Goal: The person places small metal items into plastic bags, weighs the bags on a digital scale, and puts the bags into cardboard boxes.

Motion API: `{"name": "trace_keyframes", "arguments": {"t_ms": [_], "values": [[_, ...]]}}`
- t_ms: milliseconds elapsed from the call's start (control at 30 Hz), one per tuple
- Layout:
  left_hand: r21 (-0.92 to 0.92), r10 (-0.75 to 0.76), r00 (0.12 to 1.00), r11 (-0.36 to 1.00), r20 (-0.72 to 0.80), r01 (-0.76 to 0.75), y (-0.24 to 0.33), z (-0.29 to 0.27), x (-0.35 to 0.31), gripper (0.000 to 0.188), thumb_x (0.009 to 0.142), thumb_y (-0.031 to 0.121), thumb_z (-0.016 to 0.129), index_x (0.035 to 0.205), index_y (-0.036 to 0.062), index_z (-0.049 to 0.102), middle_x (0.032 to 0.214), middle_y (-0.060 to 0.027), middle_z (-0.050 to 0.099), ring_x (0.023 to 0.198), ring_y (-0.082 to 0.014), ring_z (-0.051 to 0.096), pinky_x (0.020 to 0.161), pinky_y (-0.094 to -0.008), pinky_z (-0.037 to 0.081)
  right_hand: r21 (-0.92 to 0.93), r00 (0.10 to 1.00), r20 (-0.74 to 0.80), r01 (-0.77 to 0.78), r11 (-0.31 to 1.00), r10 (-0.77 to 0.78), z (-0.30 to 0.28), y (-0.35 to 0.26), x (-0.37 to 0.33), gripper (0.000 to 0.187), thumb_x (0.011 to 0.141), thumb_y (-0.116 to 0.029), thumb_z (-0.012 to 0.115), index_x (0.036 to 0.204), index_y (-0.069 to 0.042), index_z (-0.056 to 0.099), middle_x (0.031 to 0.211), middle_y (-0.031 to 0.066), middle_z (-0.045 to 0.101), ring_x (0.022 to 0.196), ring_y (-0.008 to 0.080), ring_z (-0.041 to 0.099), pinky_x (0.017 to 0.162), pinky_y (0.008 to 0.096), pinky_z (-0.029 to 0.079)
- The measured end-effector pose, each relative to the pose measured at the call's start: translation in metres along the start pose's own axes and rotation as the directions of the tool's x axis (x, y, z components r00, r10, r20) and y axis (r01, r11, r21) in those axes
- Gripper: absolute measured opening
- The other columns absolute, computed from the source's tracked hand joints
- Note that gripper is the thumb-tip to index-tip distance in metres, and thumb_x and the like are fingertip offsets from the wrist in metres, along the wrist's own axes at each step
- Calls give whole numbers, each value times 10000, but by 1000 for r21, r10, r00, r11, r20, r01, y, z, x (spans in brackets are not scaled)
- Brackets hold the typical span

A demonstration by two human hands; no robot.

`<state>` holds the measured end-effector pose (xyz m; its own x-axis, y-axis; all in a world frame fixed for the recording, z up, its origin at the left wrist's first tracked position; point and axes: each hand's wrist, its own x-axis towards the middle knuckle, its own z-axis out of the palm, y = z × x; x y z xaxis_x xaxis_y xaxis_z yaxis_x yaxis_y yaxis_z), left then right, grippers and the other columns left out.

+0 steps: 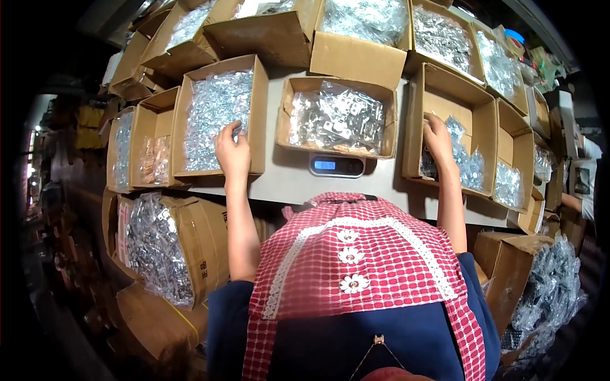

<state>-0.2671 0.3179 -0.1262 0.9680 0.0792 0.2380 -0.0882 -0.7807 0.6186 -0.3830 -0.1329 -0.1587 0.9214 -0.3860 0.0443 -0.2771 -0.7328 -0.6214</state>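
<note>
My left hand is over the near right part of a cardboard box filled with small silvery metal parts. Its fingers are curled together; what they hold, if anything, is too small to name. My right hand reaches over the left side of another cardboard box with bagged metal pieces. The fingers there are bent close together, their tips partly hidden. Between my hands, a carton of loose and bagged metal plates rests on a small digital scale with a lit display.
More open cartons with bagged metal parts line the back of the table. A box of copper-coloured parts stands at the left. Below the table edge are large cartons, one at the left and one at the right.
</note>
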Motion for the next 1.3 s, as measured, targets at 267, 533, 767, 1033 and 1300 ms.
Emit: {"name": "trace_keyframes", "arguments": {"t_ms": [267,533,767,1033,1300], "values": [[-21,140,988,990,-65,-142,5,-1,-3,225,821,-4,537,989,60,672,1014,-69,664,999,-277,571,889,-366,443,13,999,-32,11,1000,-11,6,6,2,357,874,-238,497,1114,-8,626,1091,238,622,1046,389,579,908,429,451],[-189,122,977,970,-178,-155,15,-7,-8,257,797,-60,502,939,50,686,989,-80,672,1000,-252,585,882,-356,454,20,998,-33,52,998,-52,5,3,2,362,870,-241,494,1104,1,629,1085,244,623,1040,395,580,906,435,452],[-194,371,929,910,-7,-365,85,26,-1,238,796,-22,555,986,43,683,1087,-98,639,1062,-259,556,928,-361,444,7,999,-32,43,999,-43,6,9,2,365,870,-241,491,1102,5,629,1077,250,625,1039,399,581,912,436,452],[-200,419,894,900,156,-387,130,81,14,374,750,33,601,1124,11,594,1125,-173,607,1166,-350,461,1028,-426,352,11,997,-53,50,999,-49,2,-2,-3,349,870,-219,507,1118,0,619,1087,252,621,1043,401,579,913,436,453],[-162,418,890,906,183,-392,126,80,20,392,741,32,604,1130,-3,588,1123,-189,603,1164,-354,462,1034,-424,349,25,997,-56,58,998,-57,3,4,-2,352,864,-205,514,1119,19,609,1096,257,616,1054,404,571,926,432,444]]}}
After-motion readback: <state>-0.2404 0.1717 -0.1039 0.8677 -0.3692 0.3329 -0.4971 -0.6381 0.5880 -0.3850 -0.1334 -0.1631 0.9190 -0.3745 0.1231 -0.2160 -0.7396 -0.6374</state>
